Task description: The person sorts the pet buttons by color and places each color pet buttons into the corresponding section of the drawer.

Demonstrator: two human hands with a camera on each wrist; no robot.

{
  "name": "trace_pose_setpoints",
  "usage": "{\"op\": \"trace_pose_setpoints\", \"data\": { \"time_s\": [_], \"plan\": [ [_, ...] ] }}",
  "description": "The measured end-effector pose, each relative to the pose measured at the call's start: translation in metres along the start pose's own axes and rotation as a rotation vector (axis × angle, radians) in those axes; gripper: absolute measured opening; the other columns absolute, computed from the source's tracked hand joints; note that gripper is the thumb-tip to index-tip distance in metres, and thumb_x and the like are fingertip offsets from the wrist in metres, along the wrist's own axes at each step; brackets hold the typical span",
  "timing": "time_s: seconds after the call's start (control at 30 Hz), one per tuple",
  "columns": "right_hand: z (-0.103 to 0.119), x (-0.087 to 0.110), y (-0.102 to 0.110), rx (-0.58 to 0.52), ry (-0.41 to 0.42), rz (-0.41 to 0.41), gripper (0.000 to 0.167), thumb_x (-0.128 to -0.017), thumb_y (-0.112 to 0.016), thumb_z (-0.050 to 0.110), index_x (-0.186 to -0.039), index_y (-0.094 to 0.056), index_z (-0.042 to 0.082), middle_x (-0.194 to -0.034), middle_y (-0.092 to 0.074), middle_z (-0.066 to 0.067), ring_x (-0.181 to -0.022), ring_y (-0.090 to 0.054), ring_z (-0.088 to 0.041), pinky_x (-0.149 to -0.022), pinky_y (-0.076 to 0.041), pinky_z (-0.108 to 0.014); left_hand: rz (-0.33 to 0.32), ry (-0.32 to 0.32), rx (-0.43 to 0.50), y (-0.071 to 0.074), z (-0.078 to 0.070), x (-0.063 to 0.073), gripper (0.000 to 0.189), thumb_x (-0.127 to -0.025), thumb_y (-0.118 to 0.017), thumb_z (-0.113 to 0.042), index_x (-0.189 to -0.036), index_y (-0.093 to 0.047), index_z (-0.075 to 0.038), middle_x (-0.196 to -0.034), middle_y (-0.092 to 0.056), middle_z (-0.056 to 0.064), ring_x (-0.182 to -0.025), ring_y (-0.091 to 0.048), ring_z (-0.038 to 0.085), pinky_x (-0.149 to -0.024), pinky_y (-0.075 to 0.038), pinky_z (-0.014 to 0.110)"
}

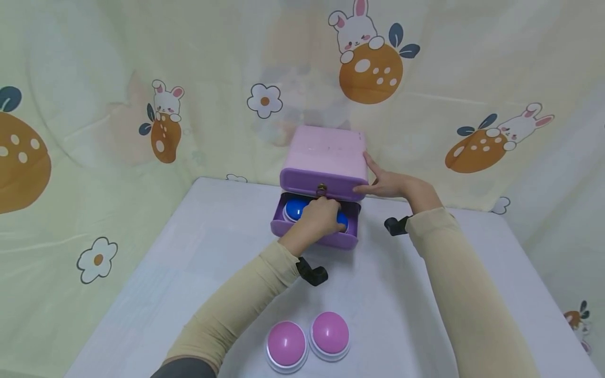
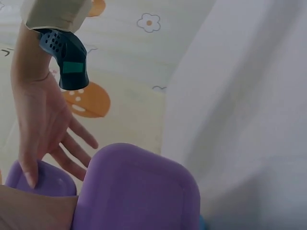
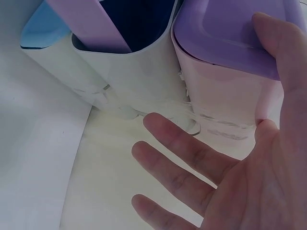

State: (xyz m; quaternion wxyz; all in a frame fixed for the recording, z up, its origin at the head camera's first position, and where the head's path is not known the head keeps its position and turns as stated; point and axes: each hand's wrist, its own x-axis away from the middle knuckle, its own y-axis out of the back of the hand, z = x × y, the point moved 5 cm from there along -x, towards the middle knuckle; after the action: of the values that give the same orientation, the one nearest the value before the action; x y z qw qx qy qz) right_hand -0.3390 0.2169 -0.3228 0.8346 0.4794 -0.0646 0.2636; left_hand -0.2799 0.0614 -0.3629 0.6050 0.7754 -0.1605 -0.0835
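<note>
At the far edge of the white-covered table (image 1: 203, 236), inside the pulled-out purple drawer (image 1: 339, 241) of a pink drawer cabinet (image 1: 326, 151): the right-hand blue push button (image 1: 343, 219), domed and mostly covered from above by the left hand (image 1: 322, 213). On that hand, fingers bent over the dome and thumb down at the near side, apparently in a pinch; hidden fingertips impossible to judge. In the drawer's left part, free of any grip, the left-hand blue push button (image 1: 295, 209), with a pale rim around the dome. Drawer probably out this far for room to reach in from above. Directly over it, flush with the cabinet, the purple top drawer front (image 1: 302, 181) with a small ring pull (image 1: 322, 190). At this front's right end, the right hand (image 1: 394, 184), widely spread and wrapped around nothing, with thumb against the front and a finger along the cabinet's side, likely for steadying against shifts. In the right wrist view, beyond the purple drawer, also a light-blue front (image 3: 45, 26). Nearer the person, well apart from the far edge, two pink push buttons (image 1: 287, 343), side by side and dome-up. Behind the table, a rabbit-print curtain (image 1: 222, 47).
</note>
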Motion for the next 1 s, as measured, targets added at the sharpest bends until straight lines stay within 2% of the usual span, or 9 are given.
{"op": "trace_pose_setpoints", "data": {
  "time_s": [0.13,0.3,0.43,0.57,0.67,0.73,1.0],
  "plan": [
    [-0.002,0.002,0.001,0.016,-0.012,-0.006,0.107,-0.088,-0.056,0.056,-0.143,0.032,0.029,-0.143,-0.04,-0.028,-0.129,-0.044,-0.043,-0.109,-0.022,-0.064,-0.06,-0.061,0.017,0.002,0.003,0.005,0.044,-0.086,-0.066,-0.042,-0.122,-0.062,-0.017,-0.119,-0.062,0.004,-0.108,-0.058,0.02,-0.093,-0.051,0.039],
    [-0.005,0.002,0.002,0.019,-0.029,-0.017,0.108,-0.087,-0.055,0.059,-0.143,0.032,0.031,-0.147,-0.034,-0.028,-0.131,-0.039,-0.046,-0.108,-0.02,-0.068,-0.167,-0.221,0.119,0.01,0.013,0.019,0.04,-0.089,-0.064,-0.038,-0.123,-0.062,-0.019,-0.127,-0.058,0.003,-0.118,-0.054,0.019,-0.102,-0.045,0.037],
    [-0.004,0.003,0.001,0.014,-0.038,-0.017,0.108,-0.086,-0.056,0.06,-0.143,0.031,0.033,-0.151,-0.026,-0.027,-0.132,-0.037,-0.046,-0.106,-0.019,-0.07,-0.323,-0.344,0.262,0.02,0.029,0.038,0.037,-0.089,-0.065,-0.032,-0.124,-0.062,-0.019,-0.127,-0.056,0.001,-0.119,-0.052,0.016,-0.102,-0.044,0.033],
    [-0.003,0.002,0.0,-0.009,-0.042,-0.019,0.11,-0.085,-0.058,0.058,-0.143,0.031,0.033,-0.154,-0.017,-0.024,-0.133,-0.035,-0.045,-0.107,-0.02,-0.069,-0.51,-0.426,0.358,0.025,0.052,0.061,0.037,-0.088,-0.067,-0.027,-0.123,-0.062,-0.017,-0.124,-0.057,0.001,-0.118,-0.052,0.015,-0.101,-0.046,0.031],
    [-0.003,0.0,-0.001,-0.019,-0.042,-0.02,0.111,-0.084,-0.06,0.057,-0.143,0.031,0.034,-0.156,-0.012,-0.022,-0.134,-0.034,-0.045,-0.106,-0.021,-0.069,-0.608,-0.427,0.392,0.023,0.071,0.076,0.037,-0.086,-0.07,-0.024,-0.121,-0.063,-0.014,-0.123,-0.057,0.003,-0.117,-0.053,0.018,-0.1,-0.047,0.033],
    [-0.003,-0.001,-0.002,-0.02,-0.041,-0.02,0.111,-0.084,-0.06,0.058,-0.143,0.031,0.034,-0.156,-0.012,-0.021,-0.134,-0.035,-0.044,-0.107,-0.021,-0.069,-0.65,-0.408,0.408,0.02,0.083,0.083,0.037,-0.084,-0.071,-0.022,-0.119,-0.064,-0.013,-0.122,-0.058,0.005,-0.117,-0.053,0.019,-0.099,-0.047,0.035],
    [-0.002,0.0,-0.001,-0.019,-0.032,-0.028,0.112,-0.083,-0.06,0.058,-0.143,0.032,0.034,-0.157,-0.012,-0.021,-0.136,-0.031,-0.045,-0.107,-0.02,-0.069,-0.726,-0.249,0.44,-0.002,0.115,0.098,0.041,-0.083,-0.072,-0.019,-0.122,-0.061,-0.015,-0.126,-0.053,0.007,-0.12,-0.05,0.022,-0.101,-0.046,0.04]
  ]
}}
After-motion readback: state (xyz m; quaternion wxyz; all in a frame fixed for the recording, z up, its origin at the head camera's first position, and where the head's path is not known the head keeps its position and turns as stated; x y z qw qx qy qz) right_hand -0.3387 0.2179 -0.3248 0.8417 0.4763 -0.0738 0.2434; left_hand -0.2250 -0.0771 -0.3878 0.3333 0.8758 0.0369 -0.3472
